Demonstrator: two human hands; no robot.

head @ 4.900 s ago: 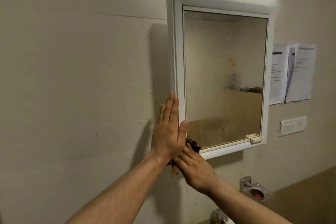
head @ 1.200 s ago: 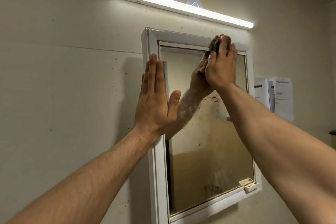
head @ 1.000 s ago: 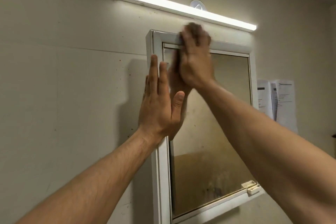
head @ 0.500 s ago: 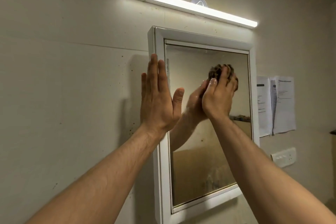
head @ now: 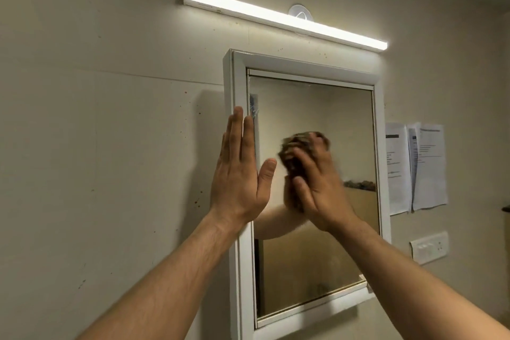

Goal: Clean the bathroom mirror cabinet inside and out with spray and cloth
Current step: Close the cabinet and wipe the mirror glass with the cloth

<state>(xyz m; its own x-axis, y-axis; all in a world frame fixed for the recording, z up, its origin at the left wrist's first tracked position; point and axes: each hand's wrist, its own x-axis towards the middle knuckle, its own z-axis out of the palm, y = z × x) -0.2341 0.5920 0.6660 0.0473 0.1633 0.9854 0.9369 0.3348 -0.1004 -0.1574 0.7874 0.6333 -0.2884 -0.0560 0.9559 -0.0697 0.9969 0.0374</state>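
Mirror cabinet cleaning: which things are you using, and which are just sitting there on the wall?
In the job: mirror cabinet; cloth, held against the glass by the right hand; left hand, flat on the frame.
Just there: light bar above; papers on the wall; switch plate.

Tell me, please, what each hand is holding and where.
Right hand holds the bunched cloth, fingers over its back; left hand holds nothing, flat against the cabinet frame.
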